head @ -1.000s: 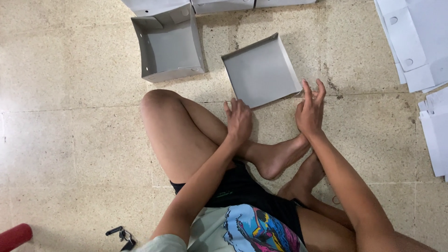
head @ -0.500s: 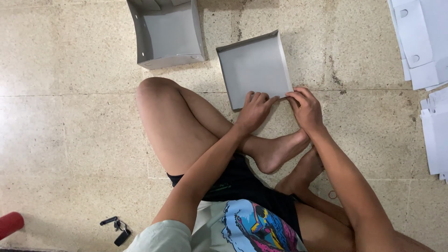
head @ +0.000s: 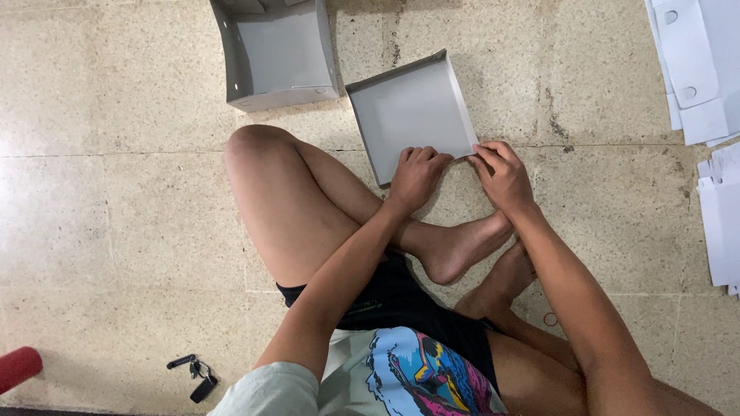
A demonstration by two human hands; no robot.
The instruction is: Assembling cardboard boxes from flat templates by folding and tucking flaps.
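- Head view, centre top: a grey tray lies flat on the floor, just above the person's crossed legs. It is a shallow square-ish piece with low walls on the left, top and right, and its near edge open toward the hands.
- Its sides run tilted, from lower left of the frame up toward upper right, so the near edge slopes, with its right corner higher in the frame.
- The left hand rests on the near edge toward the lower left corner, fingers curled down over the card; it presses or pinches the edge, and I cannot tell which.
- The right hand sits at the lower right corner, fingertips closed on the end of the right wall.
- Both hands touch the tray, which lies straight ahead of them, up the frame; neither is clearly nearer.
- Upper left of the tray, just apart from it: a deeper grey box, already folded up, open side facing the camera.
- Right edge of the frame: stacks of flat white sheets, well apart from the hands.
- Lower left: a bunch of keys and a red end of something.
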